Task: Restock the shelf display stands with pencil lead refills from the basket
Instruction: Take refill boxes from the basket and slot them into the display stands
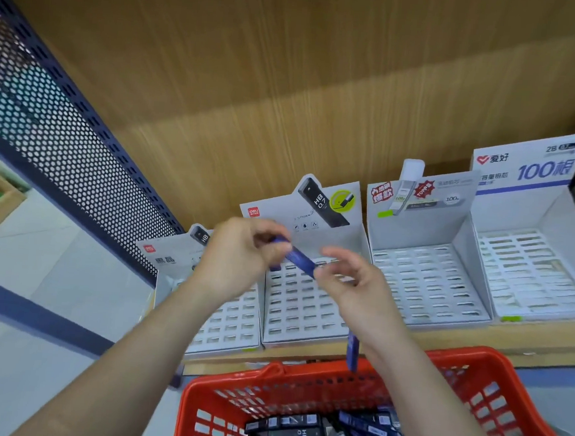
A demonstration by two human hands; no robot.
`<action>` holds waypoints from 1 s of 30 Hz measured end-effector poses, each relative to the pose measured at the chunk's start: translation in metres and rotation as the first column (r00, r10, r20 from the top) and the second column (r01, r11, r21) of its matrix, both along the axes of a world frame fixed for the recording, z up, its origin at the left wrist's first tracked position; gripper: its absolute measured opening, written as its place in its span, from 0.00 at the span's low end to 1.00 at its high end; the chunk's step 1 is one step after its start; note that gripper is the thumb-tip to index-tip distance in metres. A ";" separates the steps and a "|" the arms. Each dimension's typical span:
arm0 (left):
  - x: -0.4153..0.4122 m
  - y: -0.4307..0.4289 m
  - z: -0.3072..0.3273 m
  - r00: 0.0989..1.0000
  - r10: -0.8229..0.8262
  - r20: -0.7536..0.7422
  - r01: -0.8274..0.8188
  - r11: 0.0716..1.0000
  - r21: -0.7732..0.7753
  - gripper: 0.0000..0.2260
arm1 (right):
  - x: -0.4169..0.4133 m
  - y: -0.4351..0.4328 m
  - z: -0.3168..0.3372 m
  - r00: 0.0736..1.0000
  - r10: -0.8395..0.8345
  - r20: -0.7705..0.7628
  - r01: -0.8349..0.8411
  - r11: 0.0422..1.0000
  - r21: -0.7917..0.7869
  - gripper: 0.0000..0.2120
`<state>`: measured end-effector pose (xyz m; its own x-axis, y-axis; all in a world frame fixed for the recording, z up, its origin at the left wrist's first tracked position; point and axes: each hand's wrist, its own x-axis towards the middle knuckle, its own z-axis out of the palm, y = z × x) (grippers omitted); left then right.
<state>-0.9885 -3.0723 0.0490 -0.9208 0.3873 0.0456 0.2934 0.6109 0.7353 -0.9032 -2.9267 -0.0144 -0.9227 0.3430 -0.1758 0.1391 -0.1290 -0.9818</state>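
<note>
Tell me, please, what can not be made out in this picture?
Head view:
- Blue refill: label blurred by motion, partly covered by the left hand.
- Second refill: top hidden behind the right hand; held or not, unclear.
- Leftmost stand: slots partly covered by the left forearm.
- Basket: contents cut off by the bottom edge.

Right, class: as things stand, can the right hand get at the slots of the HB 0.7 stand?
Probably yes. The right hand is over the HB 0.7 stand, nothing lies between, and its slots look unfilled. Both it and the left hand hold a blue refill, though.
</note>
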 end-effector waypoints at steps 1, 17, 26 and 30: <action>-0.007 -0.007 0.001 0.997 0.060 -0.057 -0.061 0.998 -0.005 0.05 | 0.000 0.005 -0.003 0.996 -0.044 0.073 0.052 0.993 -0.110 0.12; -0.022 -0.022 -0.057 0.941 -0.029 -0.336 -0.089 0.940 -0.330 0.05 | -0.002 0.016 -0.035 0.978 -0.143 0.151 0.207 0.738 -0.643 0.24; -0.031 -0.020 -0.070 0.912 -0.005 -0.411 -0.112 0.960 -0.258 0.09 | 0.006 0.013 -0.046 0.985 -0.090 0.148 0.170 0.668 -0.724 0.10; -0.031 -0.020 -0.075 0.870 0.044 -0.491 -0.183 0.954 -0.239 0.05 | 0.005 0.010 -0.044 0.981 -0.104 0.162 0.190 0.669 -0.718 0.08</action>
<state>-1.0197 -3.0922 -0.0260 -0.8510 0.3424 0.3981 0.4801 0.8144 0.3259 -0.8978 -2.9167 -0.0588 -0.8343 0.1961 -0.5152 0.1454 -0.8232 -0.5488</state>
